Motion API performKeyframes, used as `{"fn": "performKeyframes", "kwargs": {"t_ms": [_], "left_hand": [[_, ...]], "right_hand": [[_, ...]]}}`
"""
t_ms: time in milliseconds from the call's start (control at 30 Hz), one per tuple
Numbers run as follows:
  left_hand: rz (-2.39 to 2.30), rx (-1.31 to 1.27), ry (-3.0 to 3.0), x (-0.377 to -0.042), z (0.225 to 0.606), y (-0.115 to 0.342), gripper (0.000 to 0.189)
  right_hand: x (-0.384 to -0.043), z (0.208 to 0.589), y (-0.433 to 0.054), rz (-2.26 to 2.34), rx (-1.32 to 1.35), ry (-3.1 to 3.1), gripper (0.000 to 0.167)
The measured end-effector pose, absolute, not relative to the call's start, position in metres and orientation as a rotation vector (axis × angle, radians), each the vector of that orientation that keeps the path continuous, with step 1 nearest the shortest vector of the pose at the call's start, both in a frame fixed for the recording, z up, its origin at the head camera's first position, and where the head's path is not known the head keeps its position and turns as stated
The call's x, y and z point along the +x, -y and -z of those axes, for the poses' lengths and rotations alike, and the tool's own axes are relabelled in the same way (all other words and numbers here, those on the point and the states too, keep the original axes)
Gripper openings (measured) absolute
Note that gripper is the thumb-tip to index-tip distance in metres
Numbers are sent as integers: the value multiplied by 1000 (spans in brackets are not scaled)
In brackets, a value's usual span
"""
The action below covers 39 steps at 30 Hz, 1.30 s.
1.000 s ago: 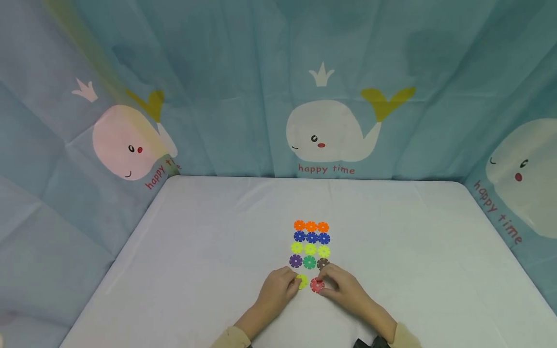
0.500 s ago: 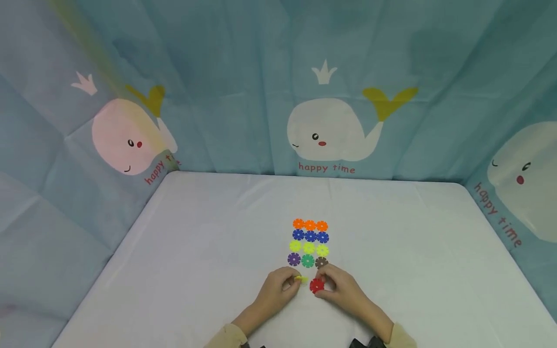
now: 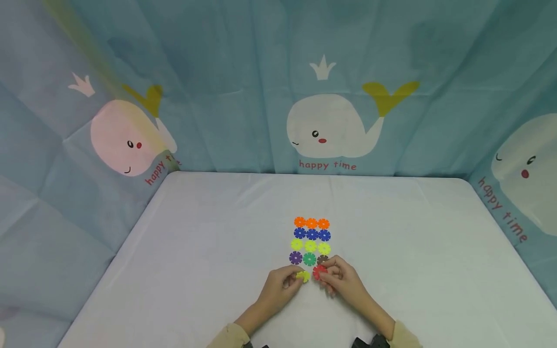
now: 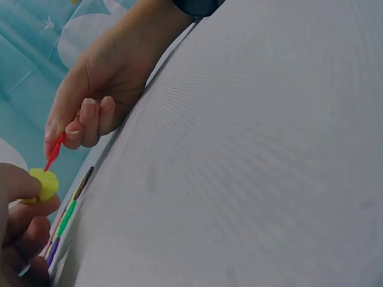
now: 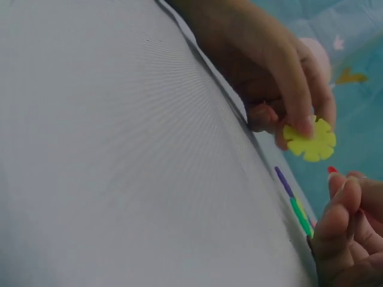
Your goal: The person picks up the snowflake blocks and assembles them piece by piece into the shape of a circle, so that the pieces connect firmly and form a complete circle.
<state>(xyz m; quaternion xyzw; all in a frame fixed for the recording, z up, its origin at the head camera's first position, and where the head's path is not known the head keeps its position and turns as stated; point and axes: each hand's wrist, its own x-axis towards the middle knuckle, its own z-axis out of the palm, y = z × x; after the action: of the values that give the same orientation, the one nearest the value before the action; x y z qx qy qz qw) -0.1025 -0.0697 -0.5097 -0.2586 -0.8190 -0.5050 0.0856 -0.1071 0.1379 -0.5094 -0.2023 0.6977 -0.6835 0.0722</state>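
Note:
Between thumb and fingers my left hand (image 3: 277, 289) pinches a yellow notched disc, a snowflake building piece (image 3: 303, 276); its toothed edge shows well in the right wrist view (image 5: 310, 140). My right hand (image 3: 346, 281) pinches a red snowflake disc (image 3: 319, 272) close to the yellow one. In the left wrist view the red disc (image 4: 54, 152) is seen nearly edge-on, raised off the table. Just beyond the hands lies a row with a purple disc (image 3: 296, 257), a green disc (image 3: 309, 259) and a brown disc (image 3: 322, 259), the last partly covered by my right fingers.
Farther off, flat on the white table (image 3: 217, 232), lie rows of three: yellow discs (image 3: 310, 246), blue discs (image 3: 312, 234) and orange discs (image 3: 311, 223). A blue whale-print curtain (image 3: 243, 125) hangs behind the table and at its sides.
My right hand has lifted the red disc and moved it slightly forward, nearer the brown disc. The yellow disc has turned in my left fingers, first edge-on, now tilted with its face partly showing.

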Motion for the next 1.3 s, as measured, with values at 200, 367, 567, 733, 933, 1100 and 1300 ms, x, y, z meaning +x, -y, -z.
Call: {"fn": "performKeyframes", "kwargs": {"t_ms": [200,367,567,733,933,1100,1300], "left_hand": [[1696,-598,2461,-100,496,65,6],[1826,-553,2481,-93,474,63,3],[1890,-580,2458,-92,471,60,4],[1900,-583,2464,-93,474,58,4],[1896,-592,2489,-93,471,57,7],[1865,-619,2497,-92,471,57,4],[1821,-643,2481,-91,472,58,4]], "right_hand": [[-110,504,-135,2118,-515,-1935,19],[-109,502,-130,2144,-411,-1856,25],[-109,502,-130,2164,-288,-1745,22],[-109,501,-131,2146,-224,-1684,17],[-111,500,-133,2122,-172,-1567,9],[-112,503,-133,2116,-130,-1510,9],[-111,500,-130,2109,-117,-1481,12]]}}
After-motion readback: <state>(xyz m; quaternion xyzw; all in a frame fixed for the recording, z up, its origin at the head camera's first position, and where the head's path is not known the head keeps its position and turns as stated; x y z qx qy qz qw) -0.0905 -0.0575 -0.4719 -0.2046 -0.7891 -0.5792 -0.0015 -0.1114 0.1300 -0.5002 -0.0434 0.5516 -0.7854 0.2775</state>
